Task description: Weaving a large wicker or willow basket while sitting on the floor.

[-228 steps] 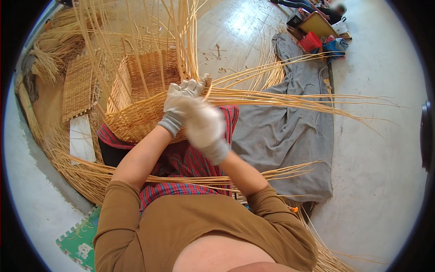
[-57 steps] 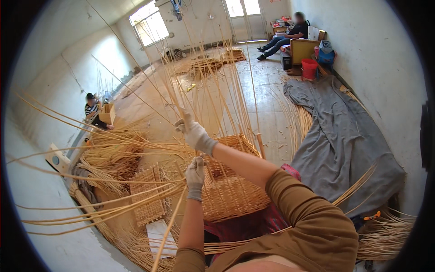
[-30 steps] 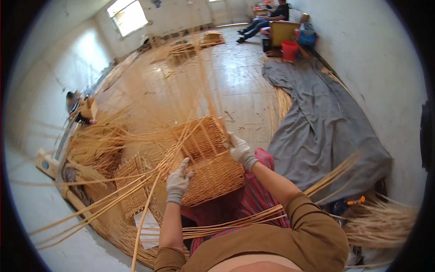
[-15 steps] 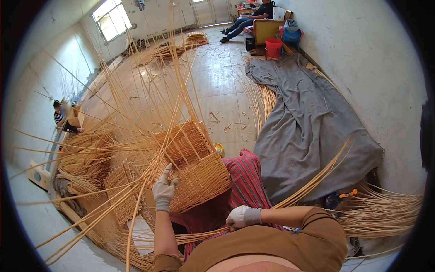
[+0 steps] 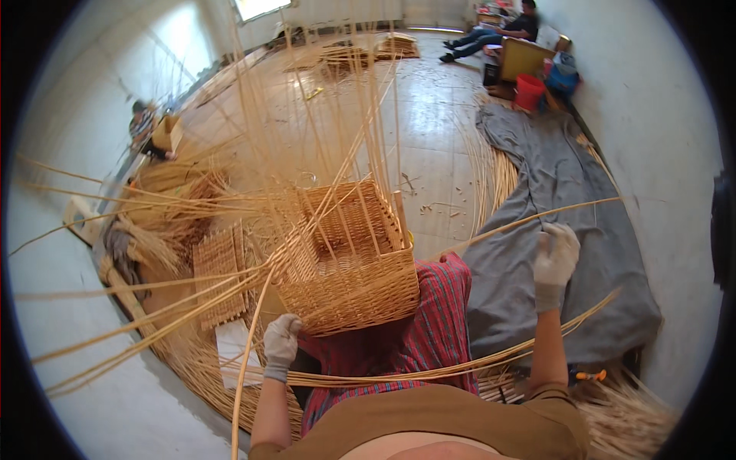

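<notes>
Grey floor [image 5: 441, 138] lies behind a tan wicker basket [image 5: 356, 295], likely mid-weaving, next needing steadying, left hand [image 5: 281, 340] curled, right hand [image 5: 558, 262] raised, grips unclear.

a pale left wall [image 5: 92, 123] and a whitish right wall [image 5: 659, 153] curve up either side. a bright window [image 5: 262, 6] is cut off by the top edge, and light glows on the left wall. the smooth floor [image 5: 441, 138] gleams down its middle, strewn with scraps. furniture with a flat yellow side [image 5: 524, 60] stands along the right wall, a red bucket [image 5: 529, 93] just before it.
</notes>
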Motion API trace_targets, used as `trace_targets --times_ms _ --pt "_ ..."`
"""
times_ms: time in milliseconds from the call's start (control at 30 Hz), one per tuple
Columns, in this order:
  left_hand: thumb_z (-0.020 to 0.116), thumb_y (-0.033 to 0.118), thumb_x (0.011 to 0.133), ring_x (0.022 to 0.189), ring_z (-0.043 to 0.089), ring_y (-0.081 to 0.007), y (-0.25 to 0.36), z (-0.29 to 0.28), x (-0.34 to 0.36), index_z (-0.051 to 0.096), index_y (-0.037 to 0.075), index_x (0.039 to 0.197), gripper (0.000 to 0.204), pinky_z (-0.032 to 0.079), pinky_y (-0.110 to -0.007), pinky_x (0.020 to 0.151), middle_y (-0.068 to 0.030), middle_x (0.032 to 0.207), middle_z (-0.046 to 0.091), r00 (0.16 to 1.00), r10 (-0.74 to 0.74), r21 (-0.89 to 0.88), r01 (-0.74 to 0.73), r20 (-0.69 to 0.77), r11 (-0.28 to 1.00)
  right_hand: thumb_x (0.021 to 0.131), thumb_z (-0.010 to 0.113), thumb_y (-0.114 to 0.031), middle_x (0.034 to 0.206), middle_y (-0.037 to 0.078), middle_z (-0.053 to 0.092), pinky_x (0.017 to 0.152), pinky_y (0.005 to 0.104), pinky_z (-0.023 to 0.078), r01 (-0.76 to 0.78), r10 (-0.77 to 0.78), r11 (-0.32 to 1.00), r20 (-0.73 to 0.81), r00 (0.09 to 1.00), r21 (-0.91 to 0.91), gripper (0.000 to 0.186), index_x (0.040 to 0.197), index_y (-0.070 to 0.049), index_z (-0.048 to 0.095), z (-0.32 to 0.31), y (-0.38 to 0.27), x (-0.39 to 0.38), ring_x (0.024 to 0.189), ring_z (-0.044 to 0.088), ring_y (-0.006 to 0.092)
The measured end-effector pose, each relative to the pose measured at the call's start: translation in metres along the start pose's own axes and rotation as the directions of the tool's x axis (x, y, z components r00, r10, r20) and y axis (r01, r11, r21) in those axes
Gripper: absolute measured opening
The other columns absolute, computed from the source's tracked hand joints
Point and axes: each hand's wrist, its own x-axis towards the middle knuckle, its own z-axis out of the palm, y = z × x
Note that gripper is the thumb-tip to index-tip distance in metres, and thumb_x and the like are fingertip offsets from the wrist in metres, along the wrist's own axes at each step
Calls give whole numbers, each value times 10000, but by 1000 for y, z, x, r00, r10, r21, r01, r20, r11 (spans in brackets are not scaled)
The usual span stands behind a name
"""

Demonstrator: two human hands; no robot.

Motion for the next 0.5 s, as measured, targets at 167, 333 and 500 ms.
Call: trace_targets --times_ms 167,333,500 --pt "691 142 964 830 723 -270 80 65 22 704 88 992 62 567 -348 759 -129 891 730 999 -42 -456 22 -34 890 1038 634 -151 1120 55 692 943 310 537 -586 232 655 611 757 477 194 1203 -51 655 3 -110 -41 998 652 165" --pt "694 107 953 852 726 -251 143 96 43 685 87 1053 102 567 -354 761 -129 908 726 961 188 -448 -79 203 890 1085 525 -125 1108 110 715 989 401 530 -812 -300 -150 757 580 564 211 1262 -42 603 -11 -192 -44 1071 671 216" --pt "589 3 1013 906 664 -118 116 69 58 673 10 1048 91 558 -299 818 -38 938 715 883 -84 -459 319 462 829 1046 549 -31 1019 130 719 818 322 563 -626 -13 198 641 768 754 66 1095 -8 586 0 -127 -14 883 685 175"
